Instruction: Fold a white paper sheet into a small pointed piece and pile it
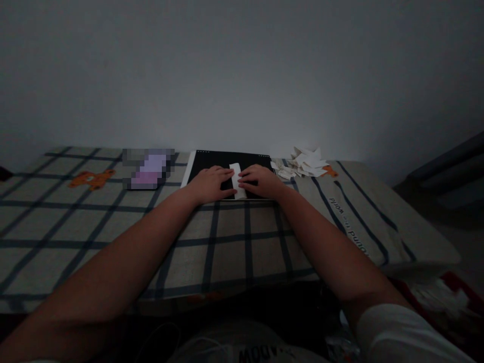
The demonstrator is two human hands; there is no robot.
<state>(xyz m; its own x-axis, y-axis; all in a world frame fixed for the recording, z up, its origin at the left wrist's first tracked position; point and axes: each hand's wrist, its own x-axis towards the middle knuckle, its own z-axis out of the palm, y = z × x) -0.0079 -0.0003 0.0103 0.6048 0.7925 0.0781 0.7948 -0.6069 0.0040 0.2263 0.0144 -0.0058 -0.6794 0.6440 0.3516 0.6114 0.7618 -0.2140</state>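
A narrow white paper strip (235, 174) lies lengthwise on a black flat sheet or desk pad (215, 160) that has small slots along its far edge. From the left side, my left hand (212, 184) holds the strip's edge, its fingertips above and thumb nearer to me. Opposite it, my right hand (263, 180) grips the right edge with bent fingers. Both wrists rest by the pad's near edge. The fingers partly cover the strip, so I cannot make out any folds. White shows along the pad's left side.
Folded white paper pieces (305, 162) are piled right of the pad. A blurred phone-like object (149, 169) with a purple screen lies to the left. A checked cloth (230, 242) covers the table, against a plain wall (242, 75). A red container (454, 287) stands low at right.
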